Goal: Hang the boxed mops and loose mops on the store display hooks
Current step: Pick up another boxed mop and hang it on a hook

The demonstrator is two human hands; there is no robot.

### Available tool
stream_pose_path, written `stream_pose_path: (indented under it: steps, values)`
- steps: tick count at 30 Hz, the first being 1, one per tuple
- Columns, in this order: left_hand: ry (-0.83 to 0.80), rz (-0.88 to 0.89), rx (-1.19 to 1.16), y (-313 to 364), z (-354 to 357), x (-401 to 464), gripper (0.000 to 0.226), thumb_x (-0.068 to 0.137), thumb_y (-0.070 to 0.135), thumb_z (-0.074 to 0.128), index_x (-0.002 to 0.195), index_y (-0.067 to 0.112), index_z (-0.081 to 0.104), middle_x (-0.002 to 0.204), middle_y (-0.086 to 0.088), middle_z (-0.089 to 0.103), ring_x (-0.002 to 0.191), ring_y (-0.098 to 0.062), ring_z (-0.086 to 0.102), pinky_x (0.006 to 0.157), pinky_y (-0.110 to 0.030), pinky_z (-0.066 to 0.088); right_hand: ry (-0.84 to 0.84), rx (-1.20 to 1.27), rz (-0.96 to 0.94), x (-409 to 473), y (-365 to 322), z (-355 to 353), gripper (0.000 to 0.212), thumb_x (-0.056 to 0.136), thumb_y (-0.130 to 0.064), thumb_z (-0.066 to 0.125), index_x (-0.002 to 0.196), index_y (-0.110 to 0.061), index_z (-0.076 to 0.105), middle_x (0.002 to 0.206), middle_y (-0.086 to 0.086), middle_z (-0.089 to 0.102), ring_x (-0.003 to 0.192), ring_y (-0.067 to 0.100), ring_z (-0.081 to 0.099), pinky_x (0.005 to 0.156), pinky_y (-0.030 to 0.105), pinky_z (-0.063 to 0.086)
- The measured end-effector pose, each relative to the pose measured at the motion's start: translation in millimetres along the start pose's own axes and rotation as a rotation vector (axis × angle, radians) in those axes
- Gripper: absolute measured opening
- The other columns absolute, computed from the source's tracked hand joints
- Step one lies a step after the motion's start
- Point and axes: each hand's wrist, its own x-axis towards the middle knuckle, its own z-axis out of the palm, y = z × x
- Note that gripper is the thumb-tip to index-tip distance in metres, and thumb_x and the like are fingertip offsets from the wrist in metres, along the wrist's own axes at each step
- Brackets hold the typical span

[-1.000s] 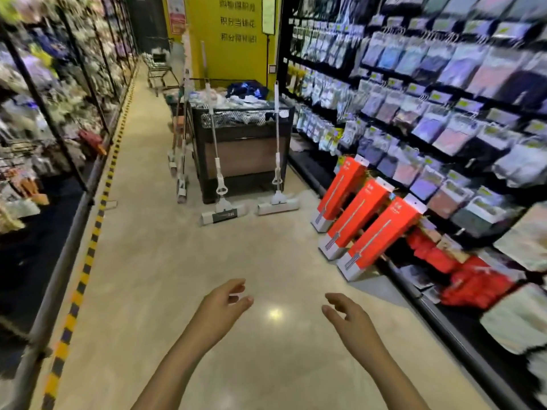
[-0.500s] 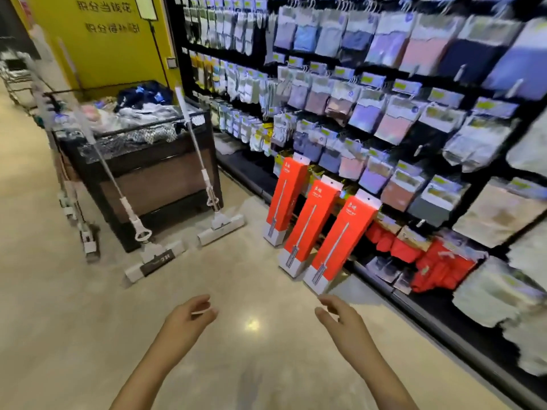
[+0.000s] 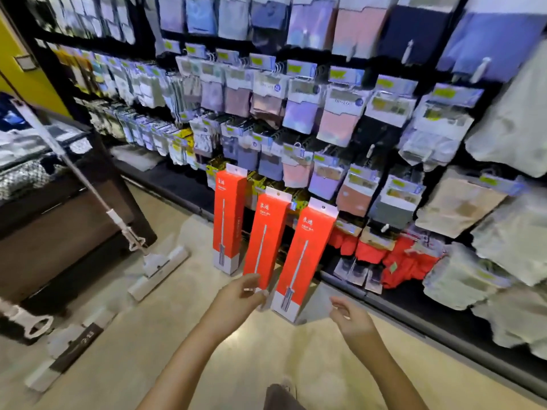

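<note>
Three tall red mop boxes stand on the floor and lean against the shelf: the left box [image 3: 229,214], the middle box [image 3: 268,235] and the right box [image 3: 305,253]. My left hand [image 3: 239,297] is empty with fingers apart, in front of the foot of the middle box. My right hand [image 3: 352,319] is also empty and apart, just right of the right box's foot. A loose white flat mop [image 3: 159,266] leans against the dark bin. A second loose mop [image 3: 63,353] lies lower left.
The display wall [image 3: 340,119] is packed with hanging packs of socks and cloths on hooks. A dark merchandise bin [image 3: 59,220] stands at left. Red folded goods [image 3: 402,261] lie on the bottom shelf. Beige floor spreads in front of me.
The view has swung right and moved closer to the shelf. Both hands have come forward toward the feet of the red boxes.
</note>
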Motion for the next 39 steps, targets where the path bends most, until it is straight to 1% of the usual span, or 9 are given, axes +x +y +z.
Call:
stream_pose_path:
  steps: [4,8,12,17,24,28,30,33,39]
  values:
    - [0.041,-0.050,0.014,3.8,-25.0,71.6,0.032,0.091,0.021,0.061,0.122,0.022,0.056,0.109,0.009,0.059,0.091,0.005,0.057,0.073,-0.011,0.042,0.010,0.063,-0.013,83.6,-41.3,-1.0,0.021,0.092,-0.005,0.057,0.113,-0.006,0.061,0.108,0.007,0.061,0.106,0.020,0.057,0.083,0.016,0.037]
    - [0.056,-0.124,0.019,-2.0,-43.9,129.9,0.036,0.091,0.017,0.062,0.126,0.010,0.056,0.116,-0.004,0.061,0.101,-0.014,0.058,0.081,-0.022,0.041,-0.036,0.050,-0.010,144.8,-64.7,-6.8,0.019,0.093,-0.010,0.057,0.111,-0.012,0.062,0.113,0.005,0.065,0.108,0.019,0.060,0.094,0.033,0.047]
    - [0.016,-0.160,0.057,0.6,-51.0,190.8,0.039,0.090,0.015,0.063,0.127,0.007,0.056,0.121,-0.011,0.063,0.101,-0.017,0.057,0.084,-0.024,0.039,-0.010,0.061,0.063,189.5,-60.4,-13.0,0.017,0.094,-0.016,0.057,0.110,-0.015,0.059,0.109,-0.003,0.061,0.106,0.016,0.058,0.088,0.024,0.043]
    - [-0.116,-0.091,0.131,12.7,-48.2,292.1,0.021,0.091,0.020,0.061,0.113,0.021,0.060,0.103,0.008,0.063,0.092,-0.005,0.060,0.065,-0.003,0.039,0.072,0.088,0.222,241.9,-34.3,-19.3,0.016,0.094,-0.019,0.057,0.110,-0.020,0.056,0.111,-0.005,0.056,0.107,0.012,0.052,0.084,0.022,0.038]
    - [-0.382,-0.133,0.178,20.8,-10.9,442.5,0.039,0.089,0.013,0.065,0.126,0.004,0.055,0.127,-0.011,0.060,0.116,-0.022,0.057,0.100,-0.030,0.043,0.216,0.197,0.449,304.0,-2.0,-16.8,0.034,0.090,-0.016,0.064,0.123,-0.012,0.055,0.125,0.008,0.057,0.113,0.021,0.056,0.088,0.026,0.040]
    - [-0.503,-0.132,0.239,5.3,24.4,512.5,0.049,0.087,0.009,0.066,0.131,-0.001,0.048,0.131,-0.011,0.056,0.123,-0.026,0.053,0.104,-0.032,0.040,0.234,0.274,0.514,352.6,23.2,-5.7,0.044,0.087,-0.012,0.067,0.128,-0.013,0.049,0.132,0.014,0.052,0.117,0.023,0.053,0.084,0.022,0.041]
    - [-0.534,-0.131,0.261,-5.8,41.5,540.0,0.051,0.084,0.007,0.068,0.130,-0.003,0.048,0.122,-0.008,0.058,0.120,-0.028,0.055,0.093,-0.026,0.043,0.218,0.313,0.541,378.8,36.2,0.4,0.057,0.086,-0.011,0.068,0.137,-0.010,0.041,0.139,0.015,0.047,0.126,0.025,0.048,0.089,0.026,0.039]
    - [-0.580,-0.090,0.300,-23.5,68.0,574.1,0.052,0.083,0.011,0.071,0.129,0.002,0.049,0.116,-0.002,0.058,0.109,-0.013,0.056,0.076,-0.015,0.037,0.169,0.348,0.557,419.8,54.2,3.6,0.070,0.085,-0.010,0.069,0.144,-0.010,0.031,0.148,0.014,0.038,0.136,0.026,0.036,0.102,0.030,0.034]
    - [-0.569,-0.116,0.265,-55.2,112.9,622.9,0.078,0.079,0.015,0.075,0.144,0.002,0.033,0.146,-0.015,0.042,0.132,-0.029,0.045,0.108,-0.038,0.038,0.097,0.302,0.527,479.0,94.0,6.5,0.088,0.084,-0.017,0.071,0.151,-0.013,0.014,0.157,0.005,0.022,0.144,0.020,0.021,0.116,0.036,0.023]
